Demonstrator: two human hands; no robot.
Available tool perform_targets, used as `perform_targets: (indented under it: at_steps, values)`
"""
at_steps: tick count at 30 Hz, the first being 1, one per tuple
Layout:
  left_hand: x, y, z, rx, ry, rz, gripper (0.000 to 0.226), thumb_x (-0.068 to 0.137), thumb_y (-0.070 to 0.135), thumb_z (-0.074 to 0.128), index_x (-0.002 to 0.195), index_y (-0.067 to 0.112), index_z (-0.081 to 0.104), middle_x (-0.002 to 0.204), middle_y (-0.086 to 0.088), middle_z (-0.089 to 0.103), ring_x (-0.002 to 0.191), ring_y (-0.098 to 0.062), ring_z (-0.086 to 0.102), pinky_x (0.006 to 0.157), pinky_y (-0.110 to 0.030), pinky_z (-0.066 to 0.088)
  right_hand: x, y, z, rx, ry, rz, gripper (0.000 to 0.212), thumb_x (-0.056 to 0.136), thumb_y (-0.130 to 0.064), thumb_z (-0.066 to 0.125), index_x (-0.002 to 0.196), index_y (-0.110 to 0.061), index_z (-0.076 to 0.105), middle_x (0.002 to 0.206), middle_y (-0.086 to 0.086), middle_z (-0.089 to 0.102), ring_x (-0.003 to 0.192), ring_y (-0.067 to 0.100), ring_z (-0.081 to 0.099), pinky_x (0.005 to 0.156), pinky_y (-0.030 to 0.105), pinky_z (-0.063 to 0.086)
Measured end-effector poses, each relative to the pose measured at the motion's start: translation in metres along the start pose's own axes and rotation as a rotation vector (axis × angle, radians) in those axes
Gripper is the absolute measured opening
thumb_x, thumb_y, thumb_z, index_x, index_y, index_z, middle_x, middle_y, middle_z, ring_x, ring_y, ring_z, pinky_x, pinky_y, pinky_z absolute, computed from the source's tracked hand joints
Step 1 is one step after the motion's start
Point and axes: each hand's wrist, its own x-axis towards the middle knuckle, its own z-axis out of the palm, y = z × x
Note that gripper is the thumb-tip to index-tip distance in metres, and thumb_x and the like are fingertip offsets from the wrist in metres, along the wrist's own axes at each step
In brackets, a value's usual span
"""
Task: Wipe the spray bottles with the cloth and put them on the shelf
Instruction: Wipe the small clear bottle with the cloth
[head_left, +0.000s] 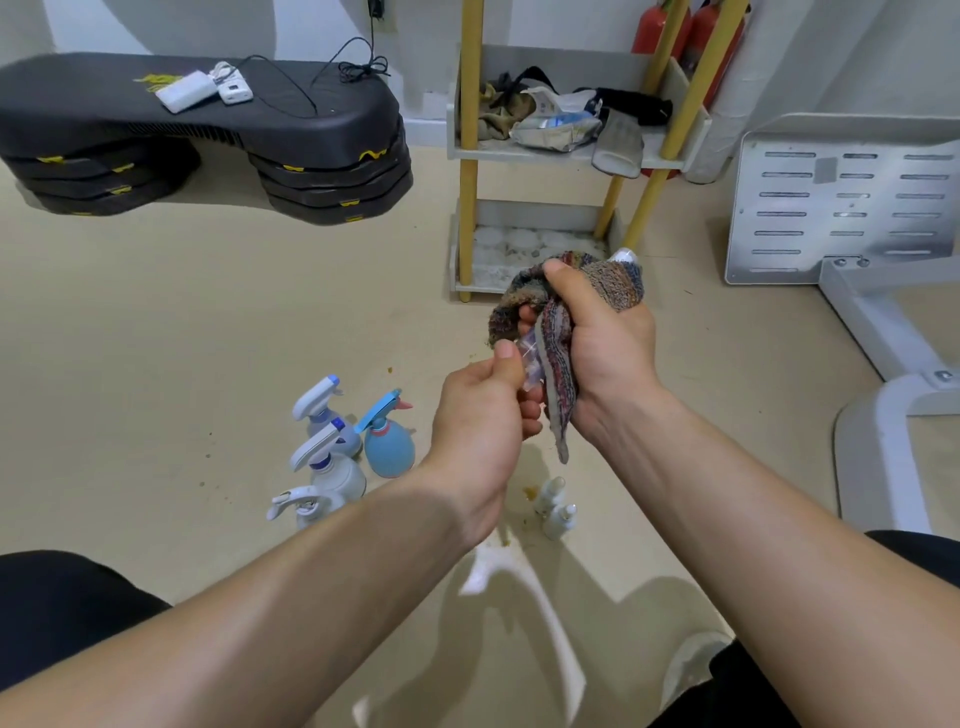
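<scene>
My right hand (597, 338) grips a striped cloth (558, 364) wrapped round a small clear spray bottle (530, 358). The bottle's white cap (623, 255) pokes out at the top of the cloth. My left hand (483, 415) pinches the bottle's lower end. On the floor to the left stand three white trigger bottles (327, 457) and a blue one (388, 447). Two small white bottles (556, 506) stand below my hands. The shelf (519, 156), with yellow posts, is straight ahead.
The shelf's middle tier holds rags, a crumpled bag and a slipper (618, 143); its bottom tier (530, 244) holds only round marks. A stacked black step platform (208, 135) sits at the back left. A white metal chair frame (852, 208) stands on the right.
</scene>
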Motion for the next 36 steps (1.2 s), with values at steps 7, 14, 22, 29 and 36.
perform_targets:
  at_steps: [7,14,22,29,36]
  values:
    - [-0.001,0.012,-0.002,0.027,0.04,-0.209,0.048,0.106,0.04,0.027,0.068,0.016,0.041,0.044,0.005,0.03,0.04,-0.012,0.018,0.044,-0.022,0.015,0.004,0.004,0.003,-0.003,-0.119,-0.019,0.023,0.088,-0.02,0.078,0.094,-0.003,0.063,0.082,0.02,0.058,0.07,0.031,0.056,0.069,0.042,0.05]
    - [-0.001,0.001,-0.006,0.123,-0.009,0.041,0.028,0.106,0.038,0.044,0.106,0.014,0.058,0.065,-0.001,0.059,0.055,-0.015,0.052,0.065,-0.034,0.046,0.014,0.005,-0.002,0.016,0.072,-0.064,0.024,0.09,-0.025,0.076,0.079,-0.008,0.063,0.073,0.014,0.067,0.065,0.029,0.068,0.071,0.051,0.06]
    - [0.014,-0.012,-0.009,0.249,0.14,0.081,0.049,0.103,0.055,0.03,0.091,0.015,0.058,0.06,0.009,0.045,0.058,-0.017,0.04,0.065,-0.035,0.037,0.01,0.015,0.0,0.052,0.046,0.012,0.023,0.088,-0.023,0.077,0.082,-0.006,0.064,0.084,0.022,0.067,0.078,0.041,0.069,0.082,0.068,0.055]
    - [0.01,0.009,-0.012,0.122,0.049,-0.288,0.055,0.1,0.055,0.028,0.058,0.022,0.033,0.045,0.007,0.026,0.039,-0.014,0.018,0.044,-0.024,0.014,0.01,0.014,-0.001,0.001,-0.101,-0.069,0.022,0.089,-0.024,0.076,0.091,-0.005,0.065,0.082,0.018,0.059,0.074,0.029,0.058,0.071,0.044,0.051]
    - [0.005,-0.002,-0.009,0.3,-0.053,0.233,0.021,0.106,0.037,0.042,0.116,0.02,0.05,0.084,-0.004,0.057,0.065,-0.015,0.055,0.058,-0.031,0.05,0.024,0.013,-0.012,-0.066,0.179,-0.064,0.034,0.079,-0.039,0.079,0.074,-0.008,0.066,0.073,0.013,0.072,0.075,0.038,0.074,0.073,0.06,0.06]
